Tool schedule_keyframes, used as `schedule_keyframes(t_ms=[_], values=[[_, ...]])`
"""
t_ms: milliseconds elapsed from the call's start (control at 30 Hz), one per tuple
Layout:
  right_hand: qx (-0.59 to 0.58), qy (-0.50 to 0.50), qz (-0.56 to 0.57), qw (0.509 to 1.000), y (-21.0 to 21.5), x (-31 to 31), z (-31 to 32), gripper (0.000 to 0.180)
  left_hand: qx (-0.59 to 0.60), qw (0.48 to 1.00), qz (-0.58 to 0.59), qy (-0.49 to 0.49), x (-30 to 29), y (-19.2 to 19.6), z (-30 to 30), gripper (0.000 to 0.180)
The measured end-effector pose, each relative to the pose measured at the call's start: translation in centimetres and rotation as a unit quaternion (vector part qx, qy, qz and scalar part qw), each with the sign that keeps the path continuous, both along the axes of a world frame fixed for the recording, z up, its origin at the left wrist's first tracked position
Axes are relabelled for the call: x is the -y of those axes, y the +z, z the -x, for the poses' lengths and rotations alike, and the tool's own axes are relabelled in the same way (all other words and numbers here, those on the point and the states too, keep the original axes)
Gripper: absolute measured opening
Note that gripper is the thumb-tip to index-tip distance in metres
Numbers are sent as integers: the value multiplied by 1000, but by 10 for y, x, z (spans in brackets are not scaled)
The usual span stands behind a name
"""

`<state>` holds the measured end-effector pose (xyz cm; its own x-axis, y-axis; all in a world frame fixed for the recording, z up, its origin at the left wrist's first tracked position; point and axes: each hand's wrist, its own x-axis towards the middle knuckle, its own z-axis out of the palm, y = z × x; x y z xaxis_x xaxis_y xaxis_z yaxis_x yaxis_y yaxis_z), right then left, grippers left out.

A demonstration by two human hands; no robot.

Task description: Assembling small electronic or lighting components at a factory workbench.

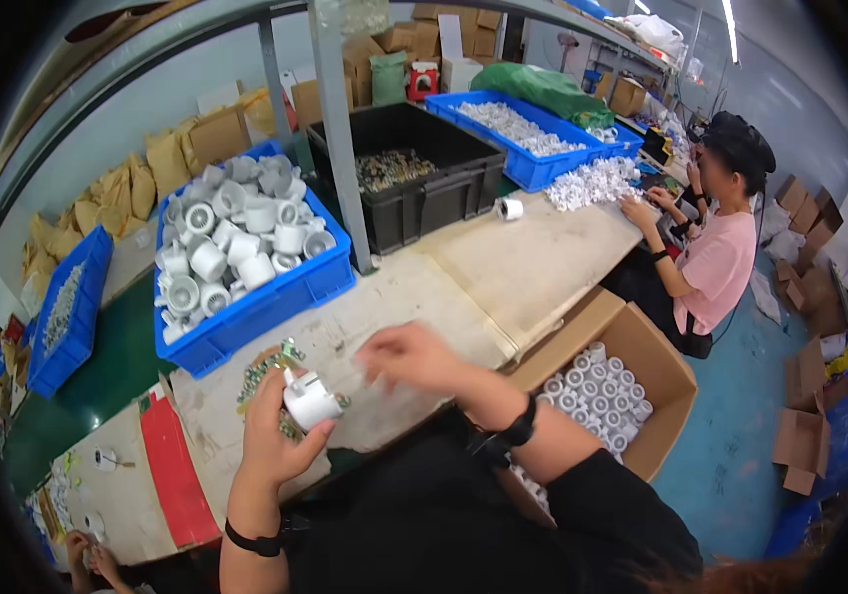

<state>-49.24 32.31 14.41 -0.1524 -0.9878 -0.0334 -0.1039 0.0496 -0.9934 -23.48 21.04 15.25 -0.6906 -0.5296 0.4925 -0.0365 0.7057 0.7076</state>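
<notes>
My left hand grips a white cup-shaped plastic housing with a narrow stem on its side, held over the bench. Beneath it lies a small pile of green and metallic parts, partly hidden by the hand. To the right, my right hand is in the air above the bench, smeared by motion. Whether its fingers hold anything cannot be made out. A blue crate heaped with similar white housings stands beyond my left hand.
A black crate of small metal parts stands behind a grey post. At my right, a cardboard box holds rows of white pieces. A co-worker in pink sits farther right; another person's hands show at lower left.
</notes>
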Motion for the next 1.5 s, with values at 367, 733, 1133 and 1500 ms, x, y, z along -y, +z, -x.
schedule_keyframes(t_ms=[367, 733, 1133, 1500], values=[[-521, -420, -103, 736, -61, 19, 364, 97, -322, 917, -226, 60, 150, -118, -43, 78], [-589, -422, -290, 625, -31, 28, 319, 44, -301, 889, -344, -38, 119, -94, -24, 53], [-300, 110, 384, 866, 34, 107, -57, 48, -196, 882, -402, -147, 101, -79, -24, 57], [16, 91, 288, 953, -48, 131, -75, 50, -184, 941, -273, -73, 86, -64, -24, 62]])
